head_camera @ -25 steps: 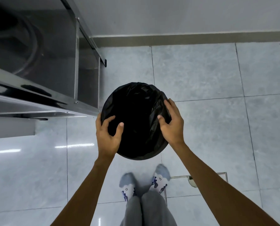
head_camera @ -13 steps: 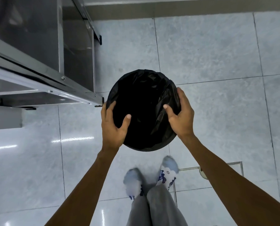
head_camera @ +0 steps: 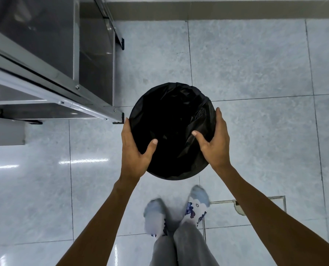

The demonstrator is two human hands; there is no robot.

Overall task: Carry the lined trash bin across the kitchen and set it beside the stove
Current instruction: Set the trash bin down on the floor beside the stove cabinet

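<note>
Trash bin: round bin (head_camera: 172, 131) lined with a crinkled black plastic bag, seen from straight above, mouth open and dark inside.
Place: over the grey tiled floor (head_camera: 246, 64), just beside the near corner leg of the stainless steel stove stand (head_camera: 94, 77); whether its base touches the floor cannot be told.
Left hand (head_camera: 133, 150): clasps the bin's left rim, thumb hooked inside over the liner, fingers outside.
Right hand (head_camera: 215, 140): clasps the right rim likewise, thumb inside.
Feet: two pale patterned socks (head_camera: 197, 205) near the bin, below grey trousers.
</note>
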